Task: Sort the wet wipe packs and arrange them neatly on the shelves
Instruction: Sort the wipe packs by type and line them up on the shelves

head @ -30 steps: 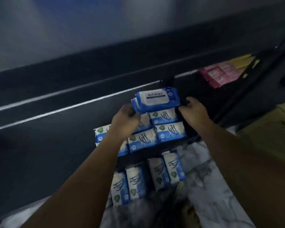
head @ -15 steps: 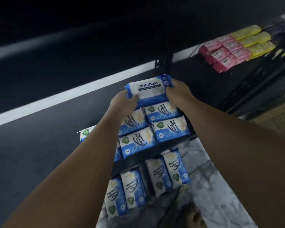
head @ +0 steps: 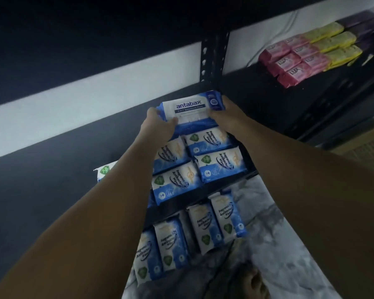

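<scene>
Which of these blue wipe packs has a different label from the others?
The antabax pack gripped by the left hand and right hand, farthest back; the other packs read Fragrance Free Antibacterial Wipes.

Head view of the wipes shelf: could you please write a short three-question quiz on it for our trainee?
1. True or false: the left grip and right grip both hold the blue-and-white pack.
2. What lies on the shelf right of the black post? A) pink packs and yellow packs B) green bottles C) red cans
3. Fill in: the brand printed on the held pack is ____.
Key: 1 true; 2 A; 3 antabax.
</scene>
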A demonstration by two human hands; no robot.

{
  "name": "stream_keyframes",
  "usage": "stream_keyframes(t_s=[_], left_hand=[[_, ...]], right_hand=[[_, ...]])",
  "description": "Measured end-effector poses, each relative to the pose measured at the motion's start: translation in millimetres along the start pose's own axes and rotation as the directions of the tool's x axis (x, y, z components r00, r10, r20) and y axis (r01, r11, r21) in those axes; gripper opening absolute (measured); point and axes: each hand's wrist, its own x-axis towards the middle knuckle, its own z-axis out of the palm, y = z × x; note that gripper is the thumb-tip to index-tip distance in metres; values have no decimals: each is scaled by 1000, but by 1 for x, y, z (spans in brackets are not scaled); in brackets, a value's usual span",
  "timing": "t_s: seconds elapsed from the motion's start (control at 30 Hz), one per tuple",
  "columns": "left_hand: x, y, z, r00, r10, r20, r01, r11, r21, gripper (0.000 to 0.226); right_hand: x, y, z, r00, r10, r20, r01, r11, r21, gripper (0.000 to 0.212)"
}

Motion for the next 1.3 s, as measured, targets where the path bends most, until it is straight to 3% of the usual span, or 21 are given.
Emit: stream_keyframes(t_s=[0.1, 0.27, 0.5, 0.63, 0.8, 0.93, 1.1, 1.3], left_hand=[[-2, -2, 3, 1000, 21, 20, -20, 999, -36, 67], [-2, -3, 4, 994, 113, 10, -112, 993, -26, 55], [-20, 5, -10, 963, 249, -103, -261, 958, -123, 69], [-46, 4, -24, 943, 286, -171, -315, 933, -176, 74], [-105, 3, -40, 932, 286, -223, -333, 918, -216, 77], [-179, 1, -59, 945, 253, -208, -290, 940, -177, 78], [-275, 2, -88, 941, 287, -180, -317, 934, -163, 79], [-378, 20, -129, 928, 306, -212, -344, 923, -172, 76]], right_hand=[[2, 1, 3, 1000, -11, 8, 11, 1000, 13, 46], [3, 1, 5, 999, -33, 7, 32, 997, 64, 47], [-14, -15, 7, 986, -164, -34, 167, 982, 92, 74], [-45, -23, 9, 960, -274, -60, 279, 955, 104, 65], [-99, -30, 18, 942, -295, -161, 310, 947, 78, 81], [-161, -21, 19, 958, -239, -160, 253, 964, 77, 77], [-247, -18, 8, 975, -183, -127, 193, 979, 64, 98], [-380, -72, -31, 953, -240, -186, 254, 966, 57, 65]])
